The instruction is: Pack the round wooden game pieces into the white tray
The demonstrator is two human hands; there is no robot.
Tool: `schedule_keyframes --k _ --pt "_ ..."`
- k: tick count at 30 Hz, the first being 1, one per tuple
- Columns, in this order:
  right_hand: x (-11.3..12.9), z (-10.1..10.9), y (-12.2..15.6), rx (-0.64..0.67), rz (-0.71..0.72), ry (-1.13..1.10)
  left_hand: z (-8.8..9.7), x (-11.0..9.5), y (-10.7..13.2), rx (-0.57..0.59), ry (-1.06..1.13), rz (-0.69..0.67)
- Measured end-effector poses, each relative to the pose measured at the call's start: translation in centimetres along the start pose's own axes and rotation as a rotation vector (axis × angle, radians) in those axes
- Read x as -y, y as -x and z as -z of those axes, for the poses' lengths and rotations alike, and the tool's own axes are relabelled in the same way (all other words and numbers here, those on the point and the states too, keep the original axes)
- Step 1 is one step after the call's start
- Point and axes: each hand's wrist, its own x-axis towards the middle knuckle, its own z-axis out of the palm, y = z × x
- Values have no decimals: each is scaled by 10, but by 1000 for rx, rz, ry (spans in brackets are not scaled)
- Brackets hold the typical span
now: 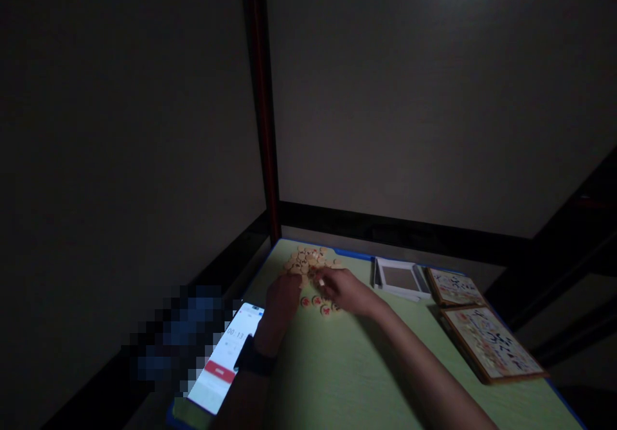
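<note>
A loose pile of round wooden xiangqi pieces [304,259] lies near the far left corner of the table. My left hand [283,296] is at the near left edge of this pile, its fingers curled and bent away from view, so what they hold, if anything, is hidden. Across from it, my right hand [343,288] reaches in from the right with thumb and fingers pinched around a small pale disc, seemingly a xiangqi piece. Between and just below the hands, several face-up pieces with red characters [317,301] lie apart from the pile, partly beneath my right hand.
A lit phone [226,356] showing a timer lies along the left edge of the green table [337,378]. At the back right is an open white box part [400,277]. Two patterned flat boxes [494,343] lie on the right. Walls stand behind and left.
</note>
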Motion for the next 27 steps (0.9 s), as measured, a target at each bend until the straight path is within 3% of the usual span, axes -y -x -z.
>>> schedule_keyframes --k 3,6,9,12,16,20,27 --pt "-22 -7 28 28 -28 -325 4 2 -1 -25 62 -9" --pt "-43 -22 53 69 -107 -644 8 5 -2 -23 270 -119" --pt "-58 -35 68 70 -183 -777 6 7 -3 188 479 -217" --pt "-64 -39 71 30 -220 -755 -4 8 -2 333 606 -199" --pt "-60 -41 68 -73 -161 -586 -12 7 0 362 608 -178" --pt "-48 -43 68 -129 -69 -397 -7 6 1 331 535 -210" --pt "-36 -49 66 -209 -105 -206 1 -2 3 235 345 -232"
